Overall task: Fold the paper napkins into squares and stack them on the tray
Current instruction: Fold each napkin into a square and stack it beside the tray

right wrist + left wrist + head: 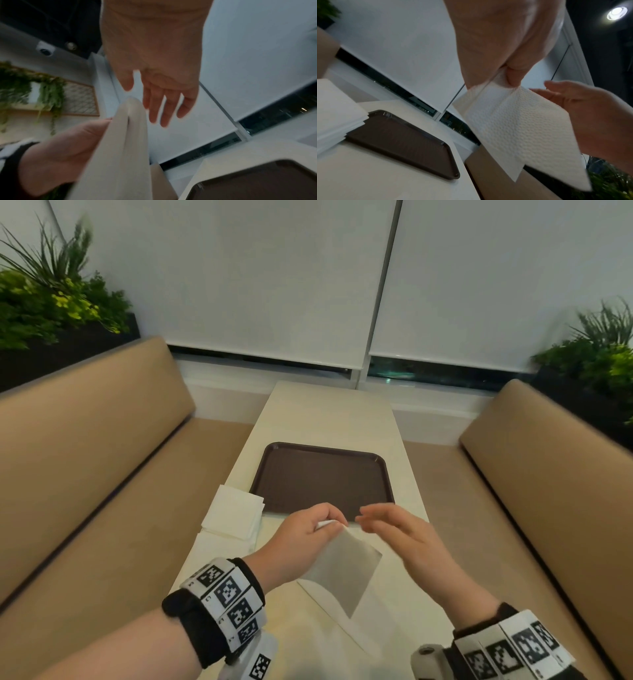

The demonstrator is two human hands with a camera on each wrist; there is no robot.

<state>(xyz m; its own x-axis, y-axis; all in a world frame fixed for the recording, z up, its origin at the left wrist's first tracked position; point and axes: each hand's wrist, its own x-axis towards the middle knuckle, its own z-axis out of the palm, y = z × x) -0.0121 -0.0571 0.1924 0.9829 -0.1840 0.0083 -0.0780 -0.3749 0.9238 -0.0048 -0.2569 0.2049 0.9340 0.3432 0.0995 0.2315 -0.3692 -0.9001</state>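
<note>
Pinching one top corner of a paper napkin (346,570), L hand (305,542) holds it up off the table (329,412); thumb and fingers are clamped on the corner, sheet hanging free below and partly unfolded w/ a crease visible in the wrist view. R hand (407,535) is just beside it, fingers straight and spread, holding nothing, not clearly touching the paper.

Risks (my read): single-corner pinch on thin tissue, so a tug from R hand could tear it or pull it loose. Sheet dangles slack, so edges may not line up and the fold comes out skewed, not square. Layers look slightly separated near the pinch; R hand could catch only one ply.

Around: brown tray (322,477) sits past the hands on the table, nothing on it yet, so stacking hasn't begun. Stack of white napkins (233,515) lies to the L, touching or overlapping the tray's near-left corner; can't tell which. Another flat white sheet seems to lie on the table under the hands. Tan bench seats both sides, plants in far corners. Nothing blocks the path to the tray.
</note>
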